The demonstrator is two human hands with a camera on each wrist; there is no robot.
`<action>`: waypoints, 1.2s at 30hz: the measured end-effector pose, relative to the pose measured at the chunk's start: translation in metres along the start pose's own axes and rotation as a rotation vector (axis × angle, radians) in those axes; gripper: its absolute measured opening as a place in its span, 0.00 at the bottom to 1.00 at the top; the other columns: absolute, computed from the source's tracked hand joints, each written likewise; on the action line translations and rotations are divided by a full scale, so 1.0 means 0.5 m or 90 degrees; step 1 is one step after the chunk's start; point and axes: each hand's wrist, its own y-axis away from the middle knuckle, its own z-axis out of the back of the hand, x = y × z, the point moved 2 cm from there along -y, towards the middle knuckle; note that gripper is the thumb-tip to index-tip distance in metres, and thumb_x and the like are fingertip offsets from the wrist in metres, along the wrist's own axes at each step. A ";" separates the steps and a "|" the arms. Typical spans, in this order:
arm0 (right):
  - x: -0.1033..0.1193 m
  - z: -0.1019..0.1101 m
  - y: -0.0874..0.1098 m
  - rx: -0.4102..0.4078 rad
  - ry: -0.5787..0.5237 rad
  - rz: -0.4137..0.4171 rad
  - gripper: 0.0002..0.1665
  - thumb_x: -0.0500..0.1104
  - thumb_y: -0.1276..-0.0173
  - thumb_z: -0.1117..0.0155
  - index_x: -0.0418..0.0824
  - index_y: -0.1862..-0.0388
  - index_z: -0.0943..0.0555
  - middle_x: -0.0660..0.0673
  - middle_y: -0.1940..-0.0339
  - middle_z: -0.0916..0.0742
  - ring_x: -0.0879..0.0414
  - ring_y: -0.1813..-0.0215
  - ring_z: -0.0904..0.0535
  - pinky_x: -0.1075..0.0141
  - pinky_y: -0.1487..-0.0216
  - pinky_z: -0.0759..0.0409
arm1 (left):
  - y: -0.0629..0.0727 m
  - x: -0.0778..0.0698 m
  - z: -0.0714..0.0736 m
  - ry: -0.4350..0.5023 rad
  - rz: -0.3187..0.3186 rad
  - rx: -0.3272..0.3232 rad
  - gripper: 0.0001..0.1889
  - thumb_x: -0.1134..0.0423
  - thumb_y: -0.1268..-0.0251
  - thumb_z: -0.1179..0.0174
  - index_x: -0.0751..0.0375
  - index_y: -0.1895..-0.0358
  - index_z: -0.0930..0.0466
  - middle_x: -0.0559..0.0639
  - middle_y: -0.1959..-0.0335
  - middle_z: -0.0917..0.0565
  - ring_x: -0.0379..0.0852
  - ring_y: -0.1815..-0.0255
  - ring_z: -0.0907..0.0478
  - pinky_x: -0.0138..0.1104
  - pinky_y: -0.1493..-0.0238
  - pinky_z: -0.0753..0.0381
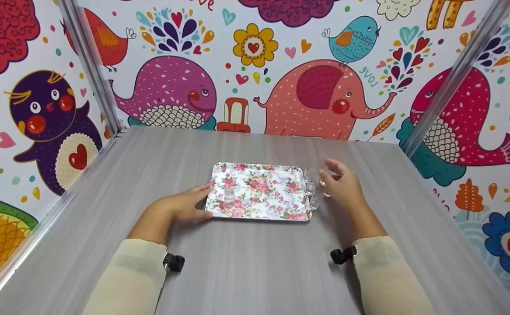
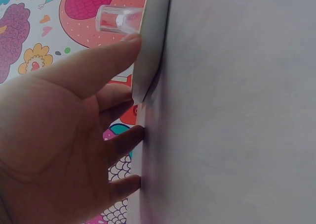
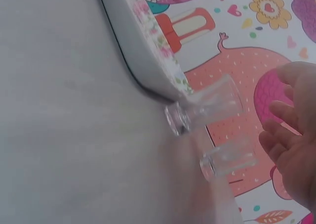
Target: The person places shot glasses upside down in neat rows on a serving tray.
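A white tray (image 1: 259, 192) with a pink rose pattern lies on the table in the head view. My left hand (image 1: 189, 203) is at its left end, with the thumb against the rim near the front corner and the fingers spread along the side. On the tray's left part stands a small clear glass (image 1: 229, 197). Several more clear glasses (image 1: 316, 200) stand just off the tray's right edge. Beside them is my right hand (image 1: 342, 186), its fingers loosely bent. In the right wrist view the nearer glass (image 3: 212, 105) stands apart from the fingertips (image 3: 289, 75).
The grey wood-grain table (image 1: 255, 267) runs back to printed walls (image 1: 246, 87) with cartoon animals. Metal corner posts (image 1: 91, 65) stand at the back left and back right. Both sleeves carry a small black wrist camera (image 1: 175, 262).
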 end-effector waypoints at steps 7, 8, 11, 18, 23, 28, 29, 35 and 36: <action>-0.016 0.016 -0.001 -0.007 0.029 0.001 0.37 0.58 0.24 0.30 0.47 0.22 0.26 0.40 0.24 0.20 0.41 0.23 0.25 0.44 0.21 0.25 | 0.001 -0.002 0.000 0.001 0.006 0.004 0.49 0.45 0.24 0.35 0.58 0.11 0.53 0.53 0.08 0.54 0.67 0.09 0.55 0.62 0.11 0.51; -0.019 0.018 -0.001 -0.008 0.031 -0.005 0.38 0.58 0.25 0.30 0.47 0.22 0.26 0.40 0.24 0.20 0.41 0.22 0.26 0.43 0.21 0.26 | 0.001 -0.002 0.000 0.001 0.007 0.004 0.49 0.44 0.24 0.35 0.58 0.11 0.53 0.53 0.08 0.54 0.67 0.09 0.55 0.62 0.11 0.51; -0.028 0.024 -0.003 -0.013 0.034 -0.026 0.39 0.58 0.27 0.28 0.47 0.22 0.26 0.41 0.24 0.20 0.41 0.22 0.28 0.43 0.21 0.27 | 0.001 -0.001 -0.001 0.000 0.011 0.004 0.49 0.44 0.24 0.35 0.57 0.11 0.53 0.52 0.08 0.54 0.66 0.09 0.55 0.62 0.11 0.51; -0.054 0.030 -0.010 0.006 0.056 -0.077 0.40 0.55 0.29 0.25 0.41 0.25 0.26 0.37 0.30 0.19 0.42 0.29 0.23 0.49 0.27 0.21 | 0.000 0.002 -0.002 -0.004 0.013 0.005 0.49 0.44 0.23 0.36 0.56 0.11 0.53 0.52 0.08 0.55 0.65 0.09 0.55 0.62 0.11 0.51; -0.076 0.022 -0.013 0.033 0.117 -0.068 0.39 0.53 0.33 0.21 0.33 0.31 0.22 0.35 0.41 0.15 0.44 0.42 0.20 0.59 0.40 0.20 | 0.001 -0.001 0.001 -0.005 0.002 0.008 0.49 0.44 0.23 0.36 0.58 0.11 0.53 0.52 0.08 0.54 0.65 0.09 0.55 0.61 0.11 0.50; -0.088 0.013 -0.013 0.047 0.173 -0.051 0.33 0.49 0.34 0.22 0.29 0.37 0.19 0.35 0.50 0.14 0.46 0.51 0.20 0.65 0.53 0.22 | 0.002 -0.003 0.001 -0.006 0.004 0.011 0.48 0.44 0.23 0.36 0.58 0.11 0.53 0.52 0.08 0.54 0.64 0.09 0.54 0.61 0.11 0.50; -0.090 0.012 -0.013 0.048 0.179 -0.054 0.32 0.48 0.34 0.23 0.29 0.38 0.18 0.35 0.51 0.14 0.47 0.52 0.20 0.65 0.55 0.22 | 0.001 -0.002 0.001 -0.008 0.005 0.012 0.48 0.44 0.23 0.36 0.58 0.11 0.53 0.52 0.08 0.54 0.64 0.09 0.54 0.61 0.11 0.50; -0.093 0.010 -0.012 0.049 0.218 -0.069 0.27 0.48 0.33 0.26 0.31 0.43 0.16 0.38 0.56 0.14 0.48 0.56 0.21 0.66 0.60 0.23 | 0.000 -0.001 0.001 -0.010 0.007 0.013 0.48 0.44 0.23 0.37 0.58 0.11 0.53 0.51 0.08 0.55 0.64 0.09 0.54 0.61 0.11 0.50; -0.092 0.010 -0.011 0.051 0.226 -0.069 0.26 0.49 0.32 0.26 0.31 0.44 0.16 0.38 0.57 0.14 0.48 0.57 0.21 0.65 0.60 0.23 | 0.000 -0.001 0.001 -0.010 0.007 0.013 0.49 0.44 0.23 0.36 0.58 0.11 0.53 0.51 0.08 0.55 0.64 0.09 0.54 0.61 0.11 0.50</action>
